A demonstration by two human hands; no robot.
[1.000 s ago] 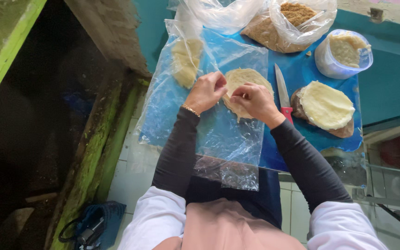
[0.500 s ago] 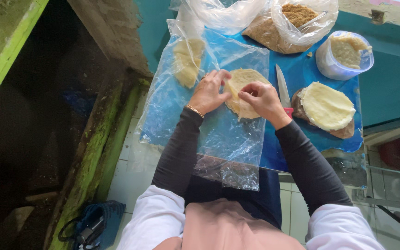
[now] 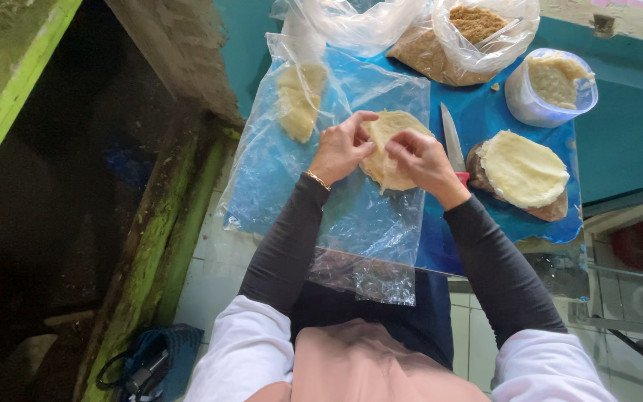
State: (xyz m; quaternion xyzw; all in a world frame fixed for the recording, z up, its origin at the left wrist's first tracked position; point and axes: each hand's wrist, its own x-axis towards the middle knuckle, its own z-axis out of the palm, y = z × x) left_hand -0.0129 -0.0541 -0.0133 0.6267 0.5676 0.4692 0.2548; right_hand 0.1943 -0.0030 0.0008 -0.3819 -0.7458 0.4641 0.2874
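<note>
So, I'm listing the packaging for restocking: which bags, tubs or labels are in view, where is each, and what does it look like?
Clear plastic sheet: flat on the blue table, under the pale dough disc that the left hand and right hand pinch.
Clear bag: top centre, open, holding brown crumbs.
Clear bag: upper left, holding pale dough.
Round clear tub: upper right, holding a pale mass.
No labels, signs or screens are visible.

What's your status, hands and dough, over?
Left hand and right hand both pinching the flat dough round on the clear plastic sheet. Knife lies just right of it, untouched. Nothing blocking.
</note>
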